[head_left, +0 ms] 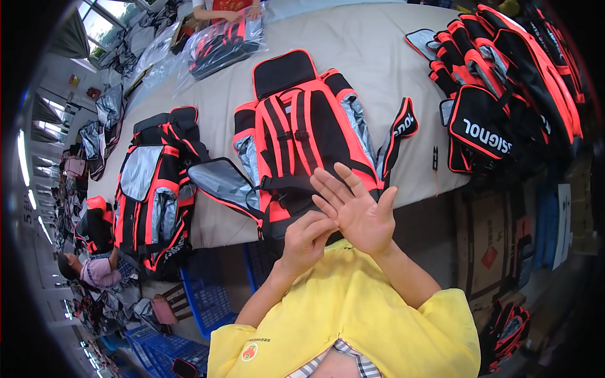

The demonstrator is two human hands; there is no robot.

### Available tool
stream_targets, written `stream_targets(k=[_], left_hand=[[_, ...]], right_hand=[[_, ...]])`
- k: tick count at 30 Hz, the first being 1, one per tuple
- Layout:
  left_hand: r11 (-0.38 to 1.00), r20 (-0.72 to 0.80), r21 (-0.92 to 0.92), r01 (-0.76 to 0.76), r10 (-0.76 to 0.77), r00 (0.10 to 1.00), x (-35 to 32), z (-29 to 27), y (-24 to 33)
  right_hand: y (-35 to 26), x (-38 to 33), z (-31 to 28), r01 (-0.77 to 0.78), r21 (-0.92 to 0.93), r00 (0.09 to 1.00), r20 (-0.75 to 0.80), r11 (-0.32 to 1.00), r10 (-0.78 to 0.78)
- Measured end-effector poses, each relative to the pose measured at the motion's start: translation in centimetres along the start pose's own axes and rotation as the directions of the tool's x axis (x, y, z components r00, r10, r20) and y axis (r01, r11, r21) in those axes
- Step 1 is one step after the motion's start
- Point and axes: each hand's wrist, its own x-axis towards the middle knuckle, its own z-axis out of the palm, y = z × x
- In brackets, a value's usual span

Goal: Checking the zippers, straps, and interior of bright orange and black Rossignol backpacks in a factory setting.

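My right hand [360,217] is held up with its palm turned to me and the fingers spread, nothing in it. Against the edge of that palm, my left hand [307,240] has its fingertips pressed together; whatever they may pinch is hidden or too small to see. Both hands are above the table's near edge, by the bottom end of a black and coral-red backpack [324,135]. This backpack lies on its front with shoulder straps facing up, its top flap [285,70] stretched away from me, and silver-lined side flaps [224,183] folded outward.
Another backpack [150,173] stands at the left on the beige-covered table [384,57]. A pile of similar bags [504,94] fills the right end, near a small black tool [435,159]. Across the table, a person handles a plastic-wrapped bag [224,47]. Blue crates [208,296] stand below left.
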Motion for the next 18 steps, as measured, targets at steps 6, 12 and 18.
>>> stream_targets(k=[6,12,18], left_hand=[[0.999,0.125,0.04,0.018,-0.022,0.992,-0.2,-1.4,-0.4],[0.997,0.148,0.034,0.073,-0.077,0.986,-0.8,-1.5,-0.8],[0.984,0.069,-0.096,0.148,-0.141,0.988,-1.6,-1.4,-0.5]], right_hand=[[1.2,-0.3,-0.1,-0.028,0.01,0.999,-0.019,1.0,0.028],[1.7,-0.2,-0.3,-0.034,0.018,0.999,-0.041,0.999,0.035],[1.9,0.2,0.0,-0.055,0.144,0.995,-0.074,0.988,0.066]])
